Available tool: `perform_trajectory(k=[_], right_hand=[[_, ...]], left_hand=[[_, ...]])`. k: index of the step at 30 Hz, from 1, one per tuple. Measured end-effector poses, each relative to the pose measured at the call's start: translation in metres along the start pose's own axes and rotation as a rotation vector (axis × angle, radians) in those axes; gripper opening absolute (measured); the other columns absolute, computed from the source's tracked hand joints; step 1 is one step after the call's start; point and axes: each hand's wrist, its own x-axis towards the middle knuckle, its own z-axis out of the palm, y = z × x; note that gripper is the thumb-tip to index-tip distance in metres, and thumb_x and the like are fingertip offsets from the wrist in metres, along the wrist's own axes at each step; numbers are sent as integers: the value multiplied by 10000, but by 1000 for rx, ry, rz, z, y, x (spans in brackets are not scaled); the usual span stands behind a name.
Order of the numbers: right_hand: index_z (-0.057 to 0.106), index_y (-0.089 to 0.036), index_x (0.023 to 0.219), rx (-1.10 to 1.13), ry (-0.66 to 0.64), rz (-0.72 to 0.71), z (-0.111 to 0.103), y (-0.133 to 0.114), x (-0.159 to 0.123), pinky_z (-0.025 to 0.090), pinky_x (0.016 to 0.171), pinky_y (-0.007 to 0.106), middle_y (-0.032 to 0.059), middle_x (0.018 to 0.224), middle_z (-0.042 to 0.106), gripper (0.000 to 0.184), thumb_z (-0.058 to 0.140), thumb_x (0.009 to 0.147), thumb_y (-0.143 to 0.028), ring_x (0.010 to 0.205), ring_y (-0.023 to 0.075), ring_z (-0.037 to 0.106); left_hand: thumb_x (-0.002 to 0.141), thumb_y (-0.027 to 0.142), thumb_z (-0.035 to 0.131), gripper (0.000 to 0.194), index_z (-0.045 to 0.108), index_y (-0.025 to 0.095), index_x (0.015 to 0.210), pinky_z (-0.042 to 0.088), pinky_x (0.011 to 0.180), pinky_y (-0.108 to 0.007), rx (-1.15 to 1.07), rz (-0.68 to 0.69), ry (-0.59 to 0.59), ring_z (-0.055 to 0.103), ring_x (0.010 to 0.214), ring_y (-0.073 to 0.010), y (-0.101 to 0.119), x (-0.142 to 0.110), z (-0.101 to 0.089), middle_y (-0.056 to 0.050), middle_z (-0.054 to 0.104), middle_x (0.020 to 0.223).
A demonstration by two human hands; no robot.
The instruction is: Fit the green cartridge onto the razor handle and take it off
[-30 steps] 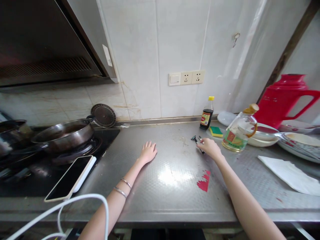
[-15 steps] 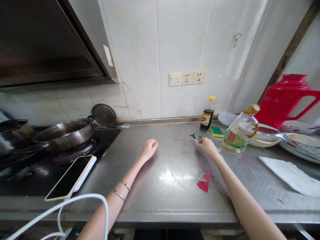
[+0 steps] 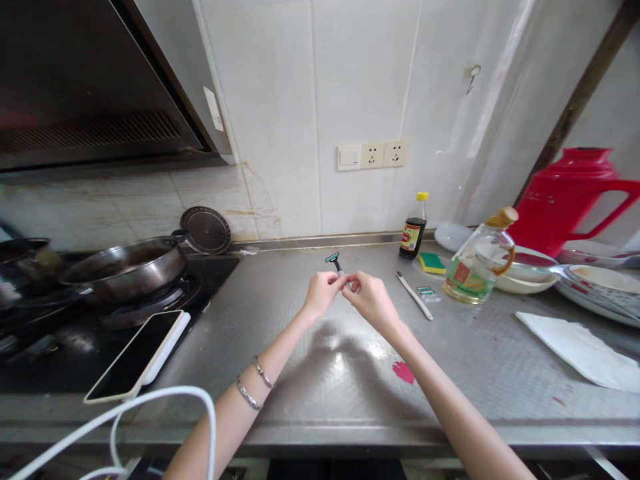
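Both my hands meet above the middle of the steel counter (image 3: 350,373). My left hand (image 3: 321,293) and my right hand (image 3: 369,298) pinch the handle of a small razor (image 3: 334,260), whose green-and-black head points up and away from me. A thin white stick-like piece (image 3: 414,295) lies on the counter to the right of my hands, with a small clear blade cartridge (image 3: 427,292) beside it.
A stove with a steel pan (image 3: 125,267) and a phone (image 3: 135,357) on a white cable lies left. Right stand a soy sauce bottle (image 3: 413,230), a sponge (image 3: 433,263), an oil bottle (image 3: 477,267), bowls, a red thermos (image 3: 570,193) and a white paper (image 3: 580,350). A red mark (image 3: 403,371) stains the counter.
My right hand lifted the razor off the counter near the oil bottle and carried it left. My left hand rose from the counter and joined it on the handle.
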Motion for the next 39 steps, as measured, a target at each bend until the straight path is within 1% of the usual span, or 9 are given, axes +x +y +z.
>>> perform_trajectory(k=[3, 9, 11, 14, 18, 23, 28, 35, 39], right_hand=[[607, -167, 757, -30, -10, 10, 3, -4, -2, 355, 555, 218, 18, 597, 593, 154, 507, 739, -283, 559, 138, 539], [656, -173, 826, -1, -127, 15, -9, -2, 0, 367, 566, 220, 24, 603, 640, 249, 503, 768, -359, 580, 152, 581], [671, -173, 815, -50, -137, 54, -20, 8, 5, 369, 565, 221, 45, 639, 663, 271, 487, 778, -368, 617, 163, 602], [684, -164, 794, -213, -135, 166, -37, 37, 13, 383, 597, 232, 93, 722, 689, 287, 465, 783, -350, 693, 189, 628], [685, -156, 800, -465, -177, 363, -56, 87, 14, 403, 617, 270, 148, 802, 686, 251, 485, 746, -299, 793, 255, 644], [677, -151, 740, -575, -290, 493, -67, 133, 3, 430, 603, 293, 160, 782, 676, 216, 507, 719, -283, 763, 267, 649], [670, -143, 730, -561, -346, 507, -66, 151, -4, 440, 583, 282, 156, 729, 673, 199, 537, 684, -283, 716, 249, 650], [649, -123, 836, -599, -322, 537, -58, 163, -8, 455, 597, 316, 196, 830, 673, 305, 555, 683, -370, 768, 288, 656], [654, -119, 824, -588, -355, 546, -55, 170, -7, 460, 611, 312, 190, 819, 676, 288, 556, 682, -349, 794, 291, 654]], left_hand=[[773, 483, 471, 462, 556, 116, 505, 250, 477, -212, 63, -16, 4, 387, 488, -80, 2, 1, -1, 32, 437, 445], [772, 373, 449, 391, 568, 117, 501, 252, 480, -209, 299, -16, -9, 410, 485, -90, -14, 8, -11, 23, 444, 439], [772, 323, 440, 364, 574, 120, 502, 272, 489, -212, 456, -72, -58, 444, 496, -101, -27, 12, -18, -1, 484, 451], [772, 249, 423, 319, 610, 120, 549, 317, 519, -223, 656, -172, -208, 521, 545, -130, -48, 19, -30, -62, 588, 541], [758, 246, 446, 279, 643, 124, 602, 367, 555, -230, 697, -214, -274, 589, 609, -165, -65, 24, -42, -98, 646, 633], [753, 318, 457, 284, 684, 150, 725, 410, 592, -241, 736, -261, -309, 634, 731, -209, -70, 19, -38, -113, 687, 775], [770, 332, 432, 317, 692, 155, 813, 434, 636, -265, 776, -303, -281, 637, 838, -240, -75, 13, -28, -141, 685, 911], [758, 369, 465, 304, 691, 165, 750, 435, 638, -263, 788, -329, -255, 641, 830, -236, -72, 9, -26, -127, 696, 850], [754, 407, 474, 324, 684, 162, 724, 427, 627, -263, 786, -322, -245, 640, 812, -235, -69, 8, -26, -123, 694, 814]])
